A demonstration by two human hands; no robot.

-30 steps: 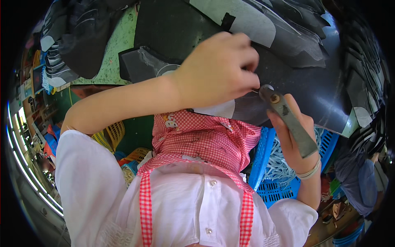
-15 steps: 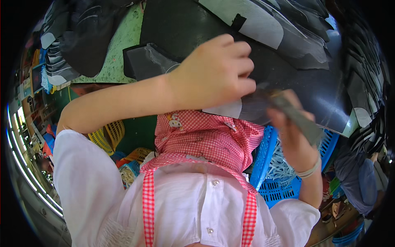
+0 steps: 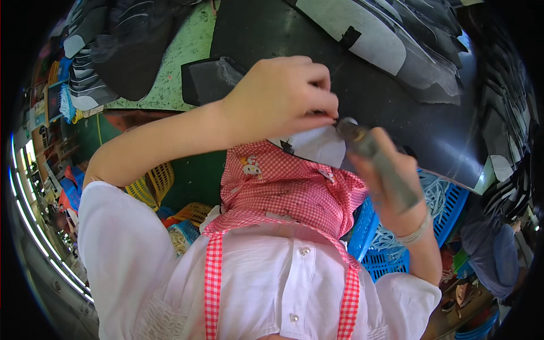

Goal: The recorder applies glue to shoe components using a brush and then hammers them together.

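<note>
My left hand [image 3: 283,96] is closed, its fingertips pinching the edge of a light grey and black sheet piece [image 3: 320,146] at the table's near edge. Most of that piece lies under the hand and wrist. Wrapped in my right hand [image 3: 394,181] is a hammer [image 3: 381,161] with a grey-green handle, smeared by motion. Its dark head is right beside my left fingertips, over the piece's edge. Whether it touches the piece I cannot tell. Another dark piece with a grey patch [image 3: 209,80] lies beyond my left wrist.
The black work surface [image 3: 283,34] lies on a green table [image 3: 175,68]. Stacks of dark cut pieces stand at the far left [image 3: 124,51] and right [image 3: 504,102]. A long grey piece [image 3: 357,37] lies at the back. A blue basket [image 3: 388,263] with pale strips stands below right.
My right hand has brought the hammer leftward, its head now close to my left fingertips. My left hand has shifted slightly left and down, and more of the pale piece shows.
</note>
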